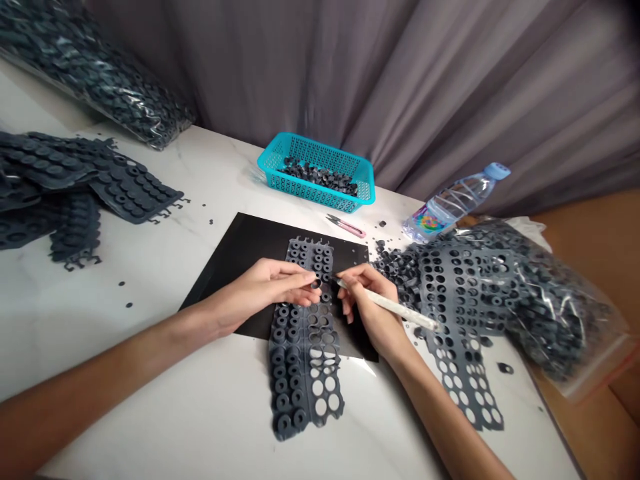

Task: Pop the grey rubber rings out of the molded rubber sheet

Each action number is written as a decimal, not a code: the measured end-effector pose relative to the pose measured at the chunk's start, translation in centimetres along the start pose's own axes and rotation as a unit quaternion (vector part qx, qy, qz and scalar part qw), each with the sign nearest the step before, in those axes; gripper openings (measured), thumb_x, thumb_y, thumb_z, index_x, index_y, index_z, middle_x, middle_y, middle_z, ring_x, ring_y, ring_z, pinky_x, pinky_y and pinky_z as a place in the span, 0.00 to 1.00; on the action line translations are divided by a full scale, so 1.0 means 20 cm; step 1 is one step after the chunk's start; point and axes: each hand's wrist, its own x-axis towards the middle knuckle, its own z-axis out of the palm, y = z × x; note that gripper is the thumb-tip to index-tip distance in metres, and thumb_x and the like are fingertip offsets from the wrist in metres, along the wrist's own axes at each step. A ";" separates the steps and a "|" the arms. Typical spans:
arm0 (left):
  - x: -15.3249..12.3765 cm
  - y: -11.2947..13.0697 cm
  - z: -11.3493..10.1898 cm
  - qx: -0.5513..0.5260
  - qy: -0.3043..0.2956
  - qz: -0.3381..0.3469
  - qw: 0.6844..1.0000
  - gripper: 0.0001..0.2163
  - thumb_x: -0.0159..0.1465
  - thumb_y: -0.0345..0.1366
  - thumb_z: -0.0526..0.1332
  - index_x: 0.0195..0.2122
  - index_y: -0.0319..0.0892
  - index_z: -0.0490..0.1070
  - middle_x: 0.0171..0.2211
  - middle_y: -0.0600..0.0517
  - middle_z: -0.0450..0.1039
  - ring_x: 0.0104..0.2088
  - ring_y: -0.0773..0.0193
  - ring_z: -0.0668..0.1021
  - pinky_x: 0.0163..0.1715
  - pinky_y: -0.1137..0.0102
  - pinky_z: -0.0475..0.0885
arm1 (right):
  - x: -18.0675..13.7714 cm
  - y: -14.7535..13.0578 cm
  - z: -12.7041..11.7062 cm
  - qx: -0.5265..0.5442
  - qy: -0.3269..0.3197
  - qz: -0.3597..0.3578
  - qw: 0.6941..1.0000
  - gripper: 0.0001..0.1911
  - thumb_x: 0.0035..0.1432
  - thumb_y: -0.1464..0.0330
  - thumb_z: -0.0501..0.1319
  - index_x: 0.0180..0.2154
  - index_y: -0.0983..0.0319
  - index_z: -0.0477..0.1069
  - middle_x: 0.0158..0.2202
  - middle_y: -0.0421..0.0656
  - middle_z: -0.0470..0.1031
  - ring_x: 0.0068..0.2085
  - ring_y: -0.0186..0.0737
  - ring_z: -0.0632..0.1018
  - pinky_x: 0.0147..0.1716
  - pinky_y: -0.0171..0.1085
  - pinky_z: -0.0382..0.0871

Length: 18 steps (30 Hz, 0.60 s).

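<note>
A dark grey moulded rubber sheet (285, 360) with rows of round ring-shaped parts lies lengthwise in front of me; part of its right side is open holes. My left hand (265, 290) is over the sheet, thumb and fingers pinched on a small black rubber ring (316, 284). Close by on the right, my right hand (367, 297) is closed around a white pen-like tool (400, 307). The tool's tip points at the ring, though I cannot tell whether it touches. Beneath the sheet's upper part is a black mat (215, 267).
A turquoise basket (320, 193) of small black parts stands at the back. Pink thread snips (347, 225), a water bottle (453, 203), loose parts, a punched-out sheet (453, 287) and a filled plastic bag (560, 320) are rightward. More sheets (125, 187) and another bag (125, 87) lie left.
</note>
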 end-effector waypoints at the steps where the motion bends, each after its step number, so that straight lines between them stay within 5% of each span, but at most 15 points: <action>1: 0.00 0.00 0.00 0.000 -0.005 -0.005 1.000 0.17 0.69 0.48 0.67 0.46 0.38 0.83 0.46 0.41 0.84 0.49 0.54 0.83 0.54 0.62 0.76 | 0.00 0.00 0.00 -0.003 0.000 -0.001 1.000 0.12 0.65 0.58 0.65 0.38 0.61 0.72 0.25 0.37 0.74 0.19 0.29 0.70 0.15 0.28 0.66; 13: 0.00 0.00 0.00 -0.017 -0.013 -0.003 1.000 0.18 0.70 0.47 0.66 0.47 0.36 0.82 0.48 0.39 0.84 0.52 0.52 0.83 0.59 0.61 0.75 | 0.00 0.02 0.00 -0.021 -0.014 -0.003 1.000 0.15 0.66 0.55 0.65 0.38 0.61 0.72 0.26 0.37 0.74 0.19 0.30 0.72 0.16 0.28 0.67; 18: 0.19 0.20 -0.05 0.042 0.023 0.095 0.994 0.17 0.69 0.47 0.66 0.47 0.36 0.81 0.47 0.40 0.84 0.52 0.52 0.84 0.59 0.58 0.75 | 0.00 0.03 0.01 0.002 0.021 -0.003 1.000 0.20 0.68 0.48 0.61 0.39 0.59 0.70 0.25 0.36 0.73 0.17 0.31 0.73 0.14 0.30 0.68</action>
